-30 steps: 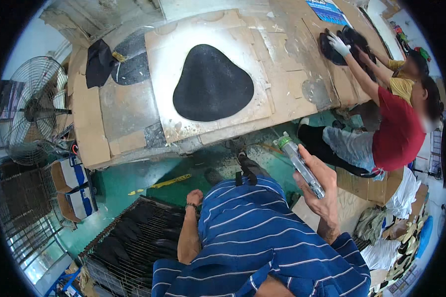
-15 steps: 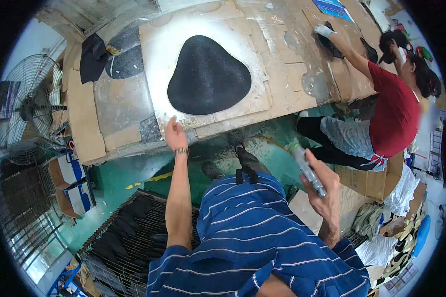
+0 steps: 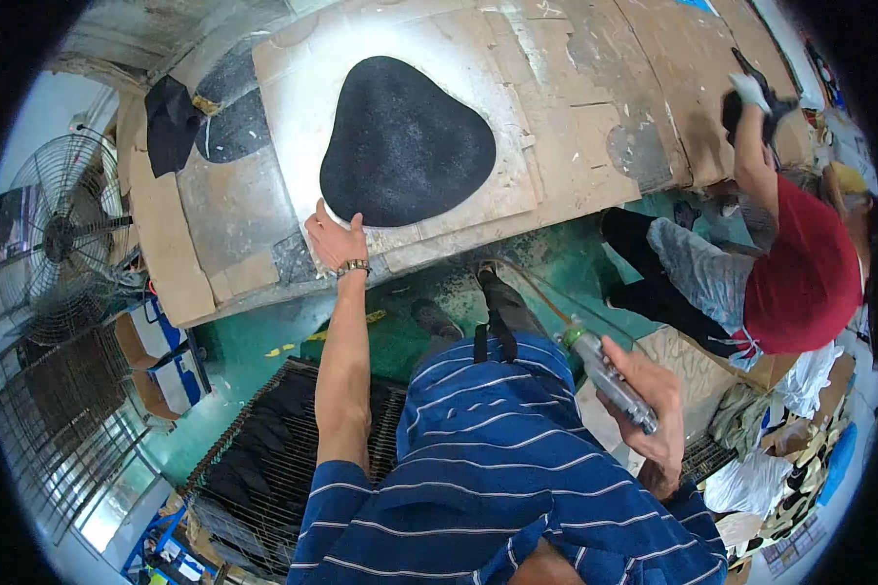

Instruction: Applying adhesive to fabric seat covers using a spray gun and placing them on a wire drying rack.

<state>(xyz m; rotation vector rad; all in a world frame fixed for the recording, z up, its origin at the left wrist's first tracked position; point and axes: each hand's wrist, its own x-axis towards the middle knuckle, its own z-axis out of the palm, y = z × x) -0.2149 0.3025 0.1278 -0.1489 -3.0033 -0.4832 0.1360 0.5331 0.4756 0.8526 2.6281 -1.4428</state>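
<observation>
A black felt-like piece [image 3: 407, 146], shaped as a rounded triangle, lies flat on a cardboard sheet [image 3: 288, 127] whitened around it. My left hand [image 3: 338, 240], with a watch at the wrist, is at the piece's lower left edge. Its fingers and thumb are spread, and the fingertips appear to touch that edge. Low on the right, away from the table, my right hand [image 3: 656, 402] is closed around a silver spray gun [image 3: 610, 378] with a green end. A thin hose runs from near that end toward the floor.
Black scraps [image 3: 172, 125] lie on the table's left, near a standing fan [image 3: 60, 239]. A wire rack [image 3: 263, 448] with black pieces stands below my left arm. At the right, a co-worker in a red shirt [image 3: 805, 278] reaches a gloved hand [image 3: 749, 92] to a black item.
My left hand has moved up to the piece's edge and its fingers have spread. The spray gun has shifted slightly down and right. The co-worker's gloved hand has moved farther right.
</observation>
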